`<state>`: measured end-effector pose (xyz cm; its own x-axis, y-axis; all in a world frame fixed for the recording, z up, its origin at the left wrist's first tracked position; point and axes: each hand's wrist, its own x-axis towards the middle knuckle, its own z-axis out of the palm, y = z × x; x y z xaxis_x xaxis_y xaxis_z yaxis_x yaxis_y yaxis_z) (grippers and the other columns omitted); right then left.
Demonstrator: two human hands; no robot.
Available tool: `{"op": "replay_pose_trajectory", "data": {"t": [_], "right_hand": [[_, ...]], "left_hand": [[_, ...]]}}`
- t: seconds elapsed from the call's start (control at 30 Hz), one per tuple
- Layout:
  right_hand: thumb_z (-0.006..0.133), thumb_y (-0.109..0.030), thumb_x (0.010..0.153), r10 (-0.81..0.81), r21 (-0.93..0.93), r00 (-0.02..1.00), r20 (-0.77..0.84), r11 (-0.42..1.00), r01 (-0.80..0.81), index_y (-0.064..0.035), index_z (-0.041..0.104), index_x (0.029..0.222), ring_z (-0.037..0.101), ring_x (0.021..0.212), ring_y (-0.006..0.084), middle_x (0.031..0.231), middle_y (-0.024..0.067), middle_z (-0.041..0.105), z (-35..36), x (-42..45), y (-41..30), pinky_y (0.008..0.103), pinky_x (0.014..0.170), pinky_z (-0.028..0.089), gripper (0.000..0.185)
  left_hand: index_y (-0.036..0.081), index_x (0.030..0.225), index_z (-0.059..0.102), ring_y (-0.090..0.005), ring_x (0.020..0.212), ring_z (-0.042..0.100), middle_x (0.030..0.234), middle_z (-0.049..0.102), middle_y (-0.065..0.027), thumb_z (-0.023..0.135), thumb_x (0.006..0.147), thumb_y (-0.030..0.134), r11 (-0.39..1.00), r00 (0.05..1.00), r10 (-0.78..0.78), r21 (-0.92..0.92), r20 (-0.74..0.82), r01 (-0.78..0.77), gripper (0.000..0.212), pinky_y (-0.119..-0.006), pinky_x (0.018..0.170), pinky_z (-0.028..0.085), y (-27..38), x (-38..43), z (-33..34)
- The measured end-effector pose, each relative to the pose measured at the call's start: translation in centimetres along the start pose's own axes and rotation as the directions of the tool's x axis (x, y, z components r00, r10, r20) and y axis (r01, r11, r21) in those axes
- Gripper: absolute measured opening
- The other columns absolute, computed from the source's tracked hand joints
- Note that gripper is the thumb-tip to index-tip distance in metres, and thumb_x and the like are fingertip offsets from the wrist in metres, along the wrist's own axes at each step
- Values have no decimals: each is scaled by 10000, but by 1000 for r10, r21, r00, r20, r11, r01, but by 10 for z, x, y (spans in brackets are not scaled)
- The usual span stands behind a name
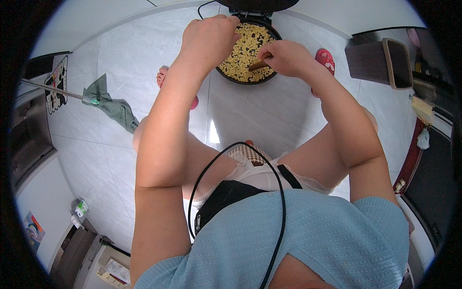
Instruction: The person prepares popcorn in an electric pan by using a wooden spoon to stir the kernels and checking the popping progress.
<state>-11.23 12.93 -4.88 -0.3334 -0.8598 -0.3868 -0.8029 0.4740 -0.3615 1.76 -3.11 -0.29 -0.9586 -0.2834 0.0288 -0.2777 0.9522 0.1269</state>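
A round black electric griddle pan (249, 83) stands on the tiled floor with its lid raised at the back. Small yellow pieces, perhaps corn kernels (241, 61), are spread across it, with dark pan showing between them. My right hand (285, 57) grips a brown wooden spatula (258, 66), whose end rests among the pieces near the pan's front right. Over the pan's left rim is my left hand (213, 39), back upward and fingers bent toward the pan; its fingertips are partly hidden, so whether it holds anything is unclear.
Red slippers (326, 62) are on my feet, either side of the pan. A brown bin (368, 65) stands at right. A mop with a grey-green cloth (112, 104) lies at left. A black cord (205, 7) runs behind the pan, and a black cable (283, 202) loops before my chest.
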Motion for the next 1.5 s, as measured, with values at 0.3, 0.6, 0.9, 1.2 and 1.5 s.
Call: {"op": "replay_pose_trajectory", "data": {"t": [0.3, 0.6, 0.9, 1.2, 1.5], "right_hand": [[588, -182, 882, -11, 103, 999, -32, 995, 14, -167, 700, 1019, 664, 842, 262, 929, 62, 711, 0, -2, -4, 371, 753, 516, 178], [554, -189, 881, 11, 28, 998, -69, 1000, -9, -182, 683, 1046, 663, 842, 275, 902, 62, 701, 0, -1, -8, 400, 739, 518, 209], [561, -194, 896, 5, 158, 995, -103, 987, 12, -134, 670, 1052, 655, 817, 270, 893, 80, 697, 9, 1, -6, 371, 727, 505, 200], [559, -226, 934, 96, 173, 974, -203, 983, -61, -155, 665, 1151, 666, 864, 260, 966, 83, 707, -9, 7, 12, 354, 779, 516, 251], [510, -269, 965, 114, 39, 983, -146, 993, -109, -185, 610, 1252, 650, 922, 288, 1014, 89, 696, -1, 11, 33, 381, 794, 509, 315]], "left_hand": [[129, 1155, 649, -319, 895, 664, 1015, 691, -116, 635, 888, 252, 1000, 1000, -9, -21, 0, 9, 295, -418, 784, 529, 1, -2, -1], [122, 1153, 646, -324, 898, 662, 1021, 690, -117, 631, 891, 256, 1000, 1000, 0, 2, -2, 0, 295, -423, 781, 527, 0, -3, -1], [131, 1157, 642, -326, 898, 661, 1010, 690, -114, 625, 894, 267, 1000, 1000, -11, 7, 0, 11, 297, -424, 777, 527, 1, -3, -2], [126, 1162, 640, -324, 910, 658, 1040, 685, -109, 634, 883, 248, 1000, 1000, -3, 3, -4, 3, 304, -422, 787, 526, -1, -5, -3], [131, 1155, 646, -330, 909, 654, 1040, 685, -100, 636, 881, 238, 1000, 1000, -10, -28, -4, 9, 295, -423, 787, 525, -1, -5, -3]]}}
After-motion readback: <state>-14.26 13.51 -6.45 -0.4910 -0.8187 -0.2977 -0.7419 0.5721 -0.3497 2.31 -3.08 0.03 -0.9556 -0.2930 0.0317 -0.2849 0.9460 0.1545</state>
